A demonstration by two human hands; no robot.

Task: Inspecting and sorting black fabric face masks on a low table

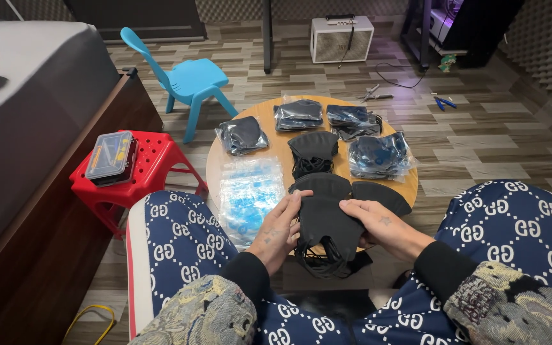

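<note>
Between the knees, the left hand (280,225) and the right hand (381,225) each pinch one side of a small stack of black face masks (324,220), fingers closed on the cloth. The stack sits just over the near edge of the round wooden table (271,115). It looks soft, light and floppy, so the side edges seem the best place to grip. Loose ear loops (317,260) dangle below. More bagged masks (378,155) lie farther out.

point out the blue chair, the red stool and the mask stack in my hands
blue chair (190,78), head view, on its seat
red stool (158,160), head view, on its top
mask stack (324,220), head view, on the top mask's middle
</note>
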